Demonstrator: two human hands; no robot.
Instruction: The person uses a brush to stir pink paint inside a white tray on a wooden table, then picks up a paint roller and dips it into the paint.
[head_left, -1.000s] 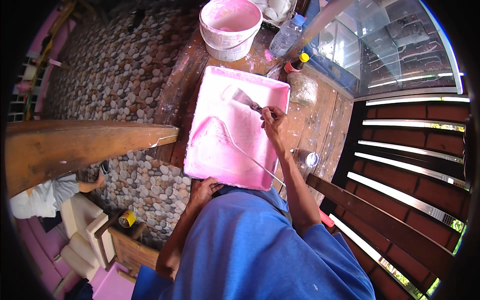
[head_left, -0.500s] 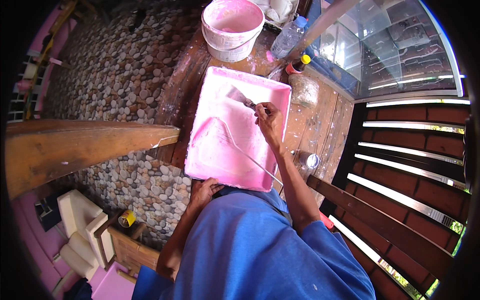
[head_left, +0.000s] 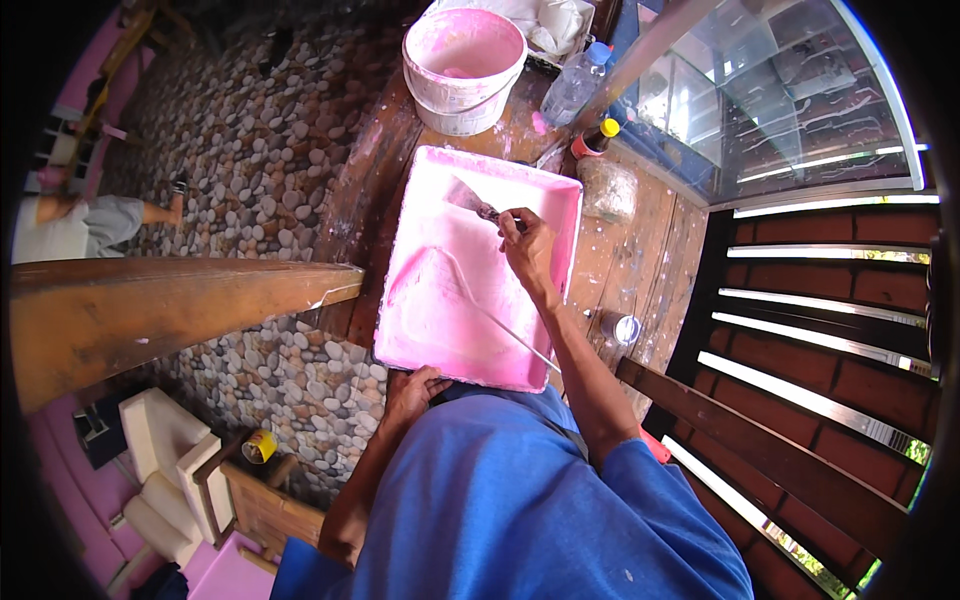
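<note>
A paint tray (head_left: 395, 335), white-rimmed and coated with pink paint, lies in front of me. My right hand (head_left: 528, 245) is closed round the handle of a putty knife (head_left: 468, 196), its flat blade over the far left part of the tray. At the near left edge of the tray, my left hand (head_left: 412, 393) grips the rim, fingers partly hidden under it. Inside the tray rests a pink-covered paint roller (head_left: 408, 272). Its bent wire frame (head_left: 495, 320) runs over the near right side, beneath my right forearm.
Beyond the tray stands a paint-smeared bucket (head_left: 465, 75). Nearby are a clear plastic bottle (head_left: 578, 85), a yellow-capped bottle (head_left: 597, 138), a clear bag (head_left: 607, 188) and a small round container (head_left: 622, 327). A wooden post (head_left: 190, 320) juts in from the left. Another person (head_left: 115, 225) is partly visible there.
The putty knife and my right hand have shifted slightly left. Part of another person has come into view at the left. My left hand still grips the tray.
</note>
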